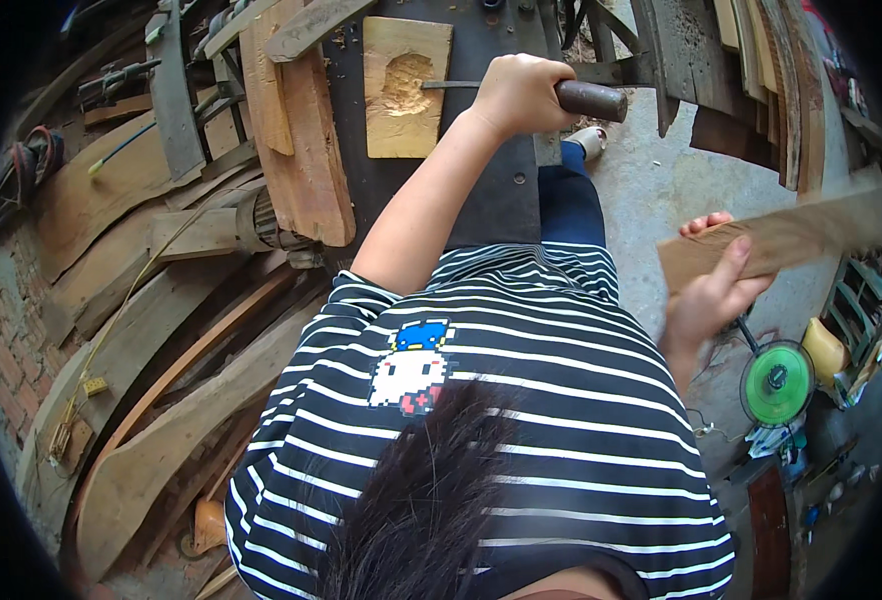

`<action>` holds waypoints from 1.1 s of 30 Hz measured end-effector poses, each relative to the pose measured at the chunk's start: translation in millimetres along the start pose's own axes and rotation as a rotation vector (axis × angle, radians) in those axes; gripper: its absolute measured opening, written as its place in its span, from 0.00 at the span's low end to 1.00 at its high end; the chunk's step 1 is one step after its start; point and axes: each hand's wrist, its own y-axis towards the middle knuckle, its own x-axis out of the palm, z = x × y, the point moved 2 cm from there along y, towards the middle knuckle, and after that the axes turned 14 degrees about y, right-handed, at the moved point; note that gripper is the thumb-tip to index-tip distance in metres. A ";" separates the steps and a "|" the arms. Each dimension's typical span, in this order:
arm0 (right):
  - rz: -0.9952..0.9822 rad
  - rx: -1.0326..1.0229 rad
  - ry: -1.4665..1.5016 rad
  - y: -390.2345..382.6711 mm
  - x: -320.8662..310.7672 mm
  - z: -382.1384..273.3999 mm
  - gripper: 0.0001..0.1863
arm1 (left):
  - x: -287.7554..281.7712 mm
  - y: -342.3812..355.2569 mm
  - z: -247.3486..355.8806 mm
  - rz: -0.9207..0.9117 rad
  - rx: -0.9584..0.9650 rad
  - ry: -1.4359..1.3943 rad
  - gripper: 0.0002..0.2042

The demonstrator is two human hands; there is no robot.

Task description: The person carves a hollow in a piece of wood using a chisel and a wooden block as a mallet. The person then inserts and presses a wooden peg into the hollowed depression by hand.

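Observation:
My left hand point(516, 95) is closed round a chisel with a dark round handle point(593, 100); its thin blade point(444, 85) reaches to the rough hollow carved in a pale wooden block point(393, 138). The block lies on a dark worktop point(496, 200). Lower right, my right hand point(723, 285) grips a flat piece of brown wood point(801, 225), held raised off to the side of the worktop, its far end blurred. The thumb is on the face of the piece and some fingertips show at its upper edge.
Thick planks point(321, 180) border the block on the left, with curved offcuts point(191, 390) beyond. More boards point(706, 70) stand at upper right. A green fan point(776, 385) and a yellow object point(823, 350) are below my right hand, over a concrete floor point(641, 180).

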 end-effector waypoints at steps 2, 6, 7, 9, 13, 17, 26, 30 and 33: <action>-0.226 0.327 -0.139 -20.9 1.4 20.5 0.16 | 0.6 3.1 0.5 -0.066 0.027 -0.056 0.12; -0.381 0.682 -0.210 -34.4 -4.6 21.6 0.15 | -4.6 2.3 -8.6 -0.151 0.049 -0.061 0.12; -0.411 0.564 -0.158 -29.4 -7.3 13.3 0.14 | -5.1 0.3 -8.3 -0.155 0.050 -0.073 0.12; -0.341 0.271 -0.102 -16.9 -1.3 -5.7 0.12 | -7.0 -0.2 -5.1 -0.159 0.043 -0.058 0.12; -0.258 0.336 -0.095 -32.4 -3.3 37.2 0.12 | 1.9 -6.2 -2.1 0.123 0.025 0.017 0.12; -0.439 0.576 -0.335 -28.2 -6.5 24.7 0.12 | 13.0 -11.2 -9.3 0.227 -0.013 0.069 0.10; -0.516 0.613 -0.336 -22.3 11.0 34.0 0.15 | 13.6 -6.5 -9.7 0.405 -0.043 0.091 0.07; -0.289 0.342 -0.129 4.7 19.1 -0.5 0.14 | 13.5 -8.8 -9.0 0.426 -0.080 0.105 0.07; -0.238 0.207 -0.116 0.3 18.3 28.2 0.15 | 14.0 -1.7 -8.2 0.461 -0.100 0.118 0.06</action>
